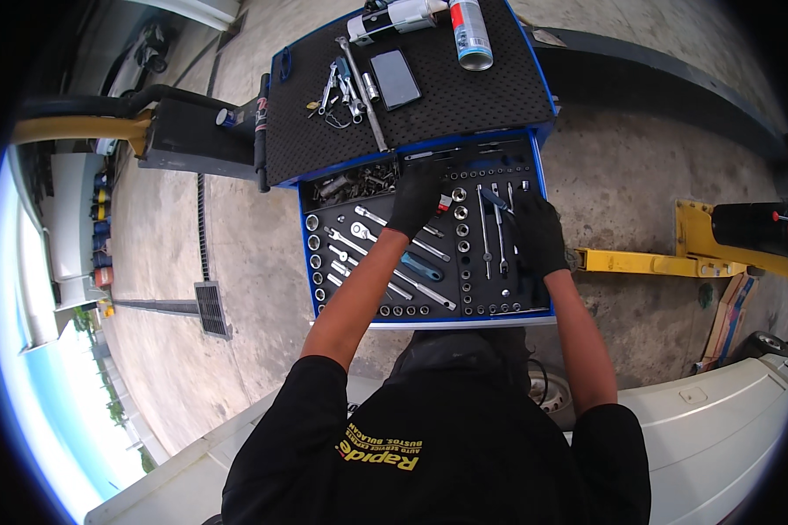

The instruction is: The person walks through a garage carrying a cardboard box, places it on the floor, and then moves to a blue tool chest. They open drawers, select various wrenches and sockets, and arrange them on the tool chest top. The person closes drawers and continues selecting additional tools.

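A pulled-out tool drawer [378, 323] lies before me, its black foam filled with sockets, ratchets and bars. My left hand [418, 199], in a black glove, reaches over its upper middle, beside a small red-and-white piece [444, 204]. Dark foam and the glove blend, so its fingers cannot be made out. On the drawer's right side my right hand [538, 232], also gloved in black, is closed at the end of a slanted blue-handled tool [496, 200]. Below the left wrist rest a ratchet with a blue handle [422, 266] and a long chrome bar [411, 283].
On the cabinet's black top [311, 144] lie a phone [396, 79], several wrenches [344, 92], a long-handled bar [363, 92] and a spray can [471, 35]. Loose metal pieces [355, 183] fill the drawer's back-left bin. Yellow lift arms [635, 262] stand at the right.
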